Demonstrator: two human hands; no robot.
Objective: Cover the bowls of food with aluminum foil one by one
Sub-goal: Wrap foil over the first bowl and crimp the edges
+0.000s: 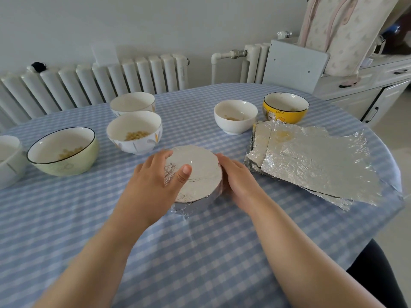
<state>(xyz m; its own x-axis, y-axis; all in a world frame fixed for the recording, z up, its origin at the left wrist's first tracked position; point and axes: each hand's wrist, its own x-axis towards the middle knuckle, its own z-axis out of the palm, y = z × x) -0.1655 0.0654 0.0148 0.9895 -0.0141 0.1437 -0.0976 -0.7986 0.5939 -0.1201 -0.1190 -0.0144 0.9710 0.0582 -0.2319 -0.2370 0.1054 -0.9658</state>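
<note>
A foil-covered bowl (200,170) stands at the middle of the table. My left hand (153,181) cups its left side, thumb lying on the foil top. My right hand (238,178) presses against its right side, fingers wrapped round the rim. A stack of foil sheets (315,161) lies flat to the right. Uncovered bowls stand behind: a green bowl (64,152) and a white patterned bowl (134,132) with yellow grains, another white bowl (132,103), a plain white bowl (235,116) and a yellow bowl (285,107).
A further white bowl (9,161) is cut off at the left edge. The blue checked tablecloth (200,252) covers the round table. Radiators (95,83) line the wall behind, and a grey chair back (293,65) and white cabinets (367,90) stand at the right.
</note>
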